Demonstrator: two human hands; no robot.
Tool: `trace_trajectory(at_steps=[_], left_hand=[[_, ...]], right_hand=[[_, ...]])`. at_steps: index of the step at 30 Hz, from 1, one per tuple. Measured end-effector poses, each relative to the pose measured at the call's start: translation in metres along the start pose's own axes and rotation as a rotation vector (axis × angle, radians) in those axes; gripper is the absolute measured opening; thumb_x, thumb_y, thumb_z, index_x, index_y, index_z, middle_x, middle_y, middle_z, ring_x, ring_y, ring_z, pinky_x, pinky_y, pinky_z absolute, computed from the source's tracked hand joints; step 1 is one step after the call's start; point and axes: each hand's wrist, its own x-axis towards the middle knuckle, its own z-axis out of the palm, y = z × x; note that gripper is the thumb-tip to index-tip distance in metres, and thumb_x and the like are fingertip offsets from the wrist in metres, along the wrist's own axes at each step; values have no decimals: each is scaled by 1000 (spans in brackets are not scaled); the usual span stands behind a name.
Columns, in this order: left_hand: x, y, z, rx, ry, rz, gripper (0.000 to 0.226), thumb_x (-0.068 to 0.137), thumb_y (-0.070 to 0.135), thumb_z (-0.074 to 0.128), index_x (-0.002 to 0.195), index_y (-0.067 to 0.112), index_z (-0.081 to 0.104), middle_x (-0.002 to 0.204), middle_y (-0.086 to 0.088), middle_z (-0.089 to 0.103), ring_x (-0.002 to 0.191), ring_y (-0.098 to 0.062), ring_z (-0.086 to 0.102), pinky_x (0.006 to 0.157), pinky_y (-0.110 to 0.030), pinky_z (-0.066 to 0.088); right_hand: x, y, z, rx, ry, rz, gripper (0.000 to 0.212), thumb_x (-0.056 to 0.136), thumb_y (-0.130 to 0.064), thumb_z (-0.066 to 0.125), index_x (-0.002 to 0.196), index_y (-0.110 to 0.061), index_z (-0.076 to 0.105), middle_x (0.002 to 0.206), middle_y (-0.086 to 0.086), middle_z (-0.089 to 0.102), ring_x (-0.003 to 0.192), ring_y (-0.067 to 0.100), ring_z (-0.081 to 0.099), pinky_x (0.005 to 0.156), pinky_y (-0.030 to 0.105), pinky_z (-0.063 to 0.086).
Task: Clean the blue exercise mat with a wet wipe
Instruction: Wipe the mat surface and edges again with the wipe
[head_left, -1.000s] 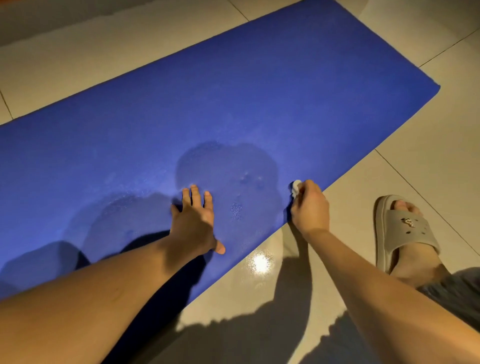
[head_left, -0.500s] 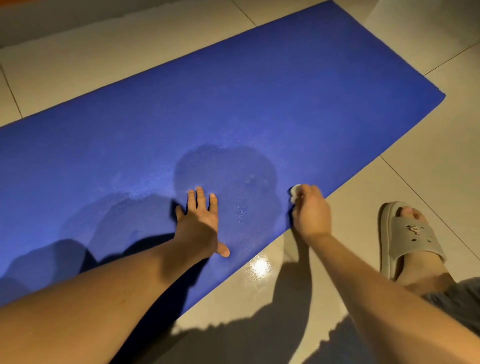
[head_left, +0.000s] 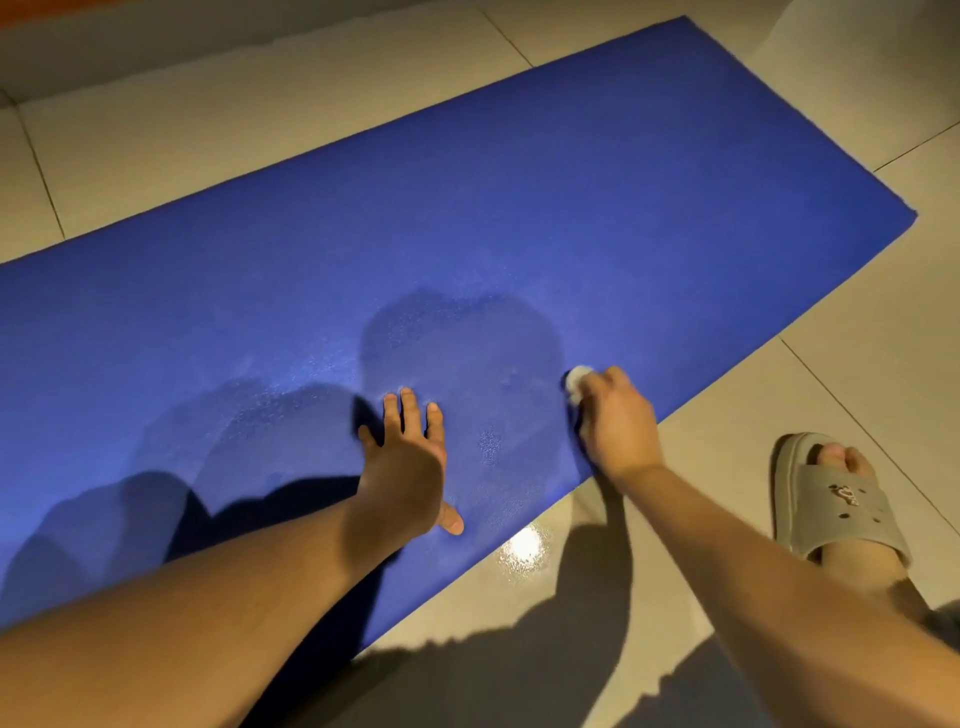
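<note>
On tiled floor (head_left: 831, 364): blue exercise mat (head_left: 519, 182) lies flat. Left hand (head_left: 405, 467) rests palm-down on mat, fingers straight and slightly spread, thumb out; holds nothing. Right hand (head_left: 618, 421) by mat's near edge, fingers curled round bunched white wet wipe (head_left: 577, 382); wipe touches mat, showing just past fingertips. Darker damp patch (head_left: 457, 353) on mat between and beyond both hands. Beige slipper (head_left: 831, 509) on foot, on tile beside mat; small brown emblem on strap, too small to read. Bright glare spot (head_left: 524, 545) on tile at mat edge.
</note>
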Motion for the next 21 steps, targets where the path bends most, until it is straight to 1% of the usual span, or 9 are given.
trace_trajectory(at_steps=[2, 4, 8, 11, 12, 14, 17, 19, 21], left_hand=[[-2, 0, 2, 18, 20, 2, 154, 57, 86, 70, 160, 3, -10, 165, -30, -13, 153, -50, -6, 118, -65, 23], [-3, -2, 4, 53, 49, -7, 155, 55, 89, 67, 160, 3, -8, 165, -30, -10, 153, -49, -2, 118, -64, 25], [-2, -1, 4, 53, 60, -20, 154, 56, 89, 68, 161, 5, -8, 166, -27, -10, 155, -46, -2, 118, -61, 25], [-1, 0, 2, 46, 32, -21, 154, 58, 87, 69, 160, 5, -11, 166, -27, -13, 154, -46, -5, 118, -61, 24], [-1, 0, 1, 44, 22, -17, 154, 58, 87, 69, 160, 5, -12, 165, -28, -14, 154, -47, -7, 118, -61, 24], [-2, 1, 0, 39, 14, -17, 154, 59, 86, 70, 160, 5, -12, 165, -27, -15, 154, -46, -7, 118, -60, 24], [-2, 1, 1, 48, 19, -25, 154, 58, 87, 71, 160, 5, -10, 165, -28, -14, 154, -46, -7, 117, -60, 24], [-2, 1, 2, 59, 21, -25, 154, 57, 87, 71, 160, 4, -9, 165, -28, -13, 154, -46, -5, 116, -61, 24], [-1, 1, 2, 64, 32, -29, 154, 58, 86, 71, 160, 4, -9, 165, -29, -13, 154, -47, -4, 116, -62, 25]], right_hand=[[14, 4, -1, 4, 89, 161, 17, 84, -3, 50, 93, -15, 60, 90, 5, 44, 69, 34, 49, 62, 37, 39], [-1, -23, 11, 49, 97, 193, 20, 80, 0, 50, 89, -15, 60, 90, 5, 46, 66, 34, 46, 61, 36, 37], [-66, -78, 44, 117, -131, -187, 8, 78, -5, 62, 78, -11, 56, 85, 8, 50, 61, 30, 47, 54, 34, 31], [-45, -55, 39, 80, -126, -388, 15, 74, -6, 67, 85, -14, 62, 87, 7, 53, 66, 31, 53, 50, 33, 37], [-30, -43, 31, 63, -102, -320, 20, 74, -5, 67, 90, -16, 63, 90, 6, 54, 71, 33, 56, 53, 35, 41], [2, -17, 14, 72, 2, -43, 22, 78, -5, 60, 93, -20, 63, 93, 4, 55, 76, 34, 56, 62, 35, 42], [28, 6, 0, 201, 121, 284, 7, 87, -8, 51, 88, -15, 50, 88, 0, 57, 78, 32, 55, 66, 35, 36], [20, -14, 5, 189, 130, 237, 9, 84, -11, 48, 87, -19, 51, 87, -2, 59, 76, 29, 53, 67, 35, 37], [-11, -58, 23, 229, 41, 35, 11, 80, -15, 49, 88, -22, 53, 88, -3, 58, 72, 24, 48, 65, 32, 34]])
